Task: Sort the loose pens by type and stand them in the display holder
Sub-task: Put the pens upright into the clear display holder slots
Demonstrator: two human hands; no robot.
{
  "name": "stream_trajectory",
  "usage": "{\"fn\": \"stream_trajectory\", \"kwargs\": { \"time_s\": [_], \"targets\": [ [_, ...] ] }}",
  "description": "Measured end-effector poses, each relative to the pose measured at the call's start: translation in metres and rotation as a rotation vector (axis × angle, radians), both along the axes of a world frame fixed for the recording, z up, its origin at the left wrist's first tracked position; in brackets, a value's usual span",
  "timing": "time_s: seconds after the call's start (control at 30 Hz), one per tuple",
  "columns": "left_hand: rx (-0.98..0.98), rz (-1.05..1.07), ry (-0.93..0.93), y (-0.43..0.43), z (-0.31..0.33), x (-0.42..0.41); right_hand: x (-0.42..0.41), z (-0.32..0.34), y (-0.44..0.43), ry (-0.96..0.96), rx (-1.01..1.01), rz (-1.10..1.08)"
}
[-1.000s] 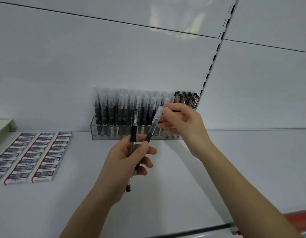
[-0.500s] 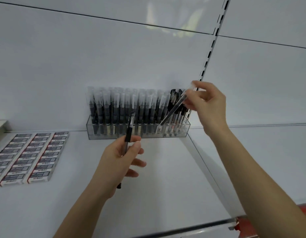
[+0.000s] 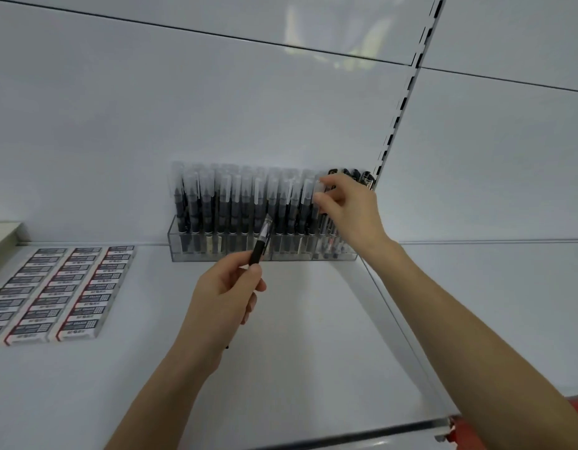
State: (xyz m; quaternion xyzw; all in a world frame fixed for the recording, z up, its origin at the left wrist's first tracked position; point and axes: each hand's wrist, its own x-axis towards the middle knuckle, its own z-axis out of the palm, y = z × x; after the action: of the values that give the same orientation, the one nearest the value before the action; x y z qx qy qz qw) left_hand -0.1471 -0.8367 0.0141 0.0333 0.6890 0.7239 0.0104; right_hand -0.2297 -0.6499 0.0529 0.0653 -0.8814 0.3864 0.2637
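On the white shelf (image 3: 313, 336), both hands work at the clear display holder (image 3: 174, 245).
The right hand (image 3: 349, 212) pinches the clear cap of a capped pen (image 3: 319, 189) standing near the holder's right end. The left hand (image 3: 225, 293) grips a black pen (image 3: 260, 246), tilted, just before the holder.

White shelf (image 3: 313, 319) abuts white panelled wall (image 3: 151, 108). Left of slotted upright (image 3: 407, 92), light reflection (image 3: 333, 43) shows on wall.

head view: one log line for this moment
left hand: holds black pen | right hand: pinches capped pen in holder | black pen: not yet placed
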Motion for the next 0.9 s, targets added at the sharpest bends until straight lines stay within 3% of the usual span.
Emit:
{"fn": "stream_trajectory", "kwargs": {
  "time_s": [0.13, 0.3, 0.47, 0.6, 0.67, 0.73, 0.83, 0.9],
  "targets": [
    [0.007, 0.004, 0.045, 0.0, 0.0, 0.0, 0.003, -0.002, -0.001, -0.006, -0.01, -0.041],
    [0.011, -0.012, 0.057, 0.006, 0.003, 0.003, 0.035, -0.005, 0.0, 0.051, -0.299, -0.084],
    [-0.039, -0.121, 0.064, 0.029, 0.009, 0.005, 0.071, -0.005, 0.0, -0.245, -0.615, 0.203],
    [-0.2, -0.192, 0.089, 0.048, 0.007, 0.004, 0.08, -0.009, 0.01, -0.263, -0.631, 0.157],
    [-0.412, -0.18, 0.202, 0.049, 0.001, 0.003, 0.08, -0.007, 0.022, -0.22, -0.713, 0.112],
    [-0.791, -0.201, 0.313, 0.042, -0.009, 0.002, 0.077, -0.001, 0.037, -0.128, -0.803, 0.023],
    [-1.283, -0.283, 0.278, 0.031, -0.027, 0.002, 0.066, 0.009, 0.059, 0.055, -0.796, -0.125],
    [-1.389, -0.311, 0.216, 0.027, -0.036, 0.002, 0.058, 0.015, 0.068, 0.154, -0.715, -0.194]
  ]
}}
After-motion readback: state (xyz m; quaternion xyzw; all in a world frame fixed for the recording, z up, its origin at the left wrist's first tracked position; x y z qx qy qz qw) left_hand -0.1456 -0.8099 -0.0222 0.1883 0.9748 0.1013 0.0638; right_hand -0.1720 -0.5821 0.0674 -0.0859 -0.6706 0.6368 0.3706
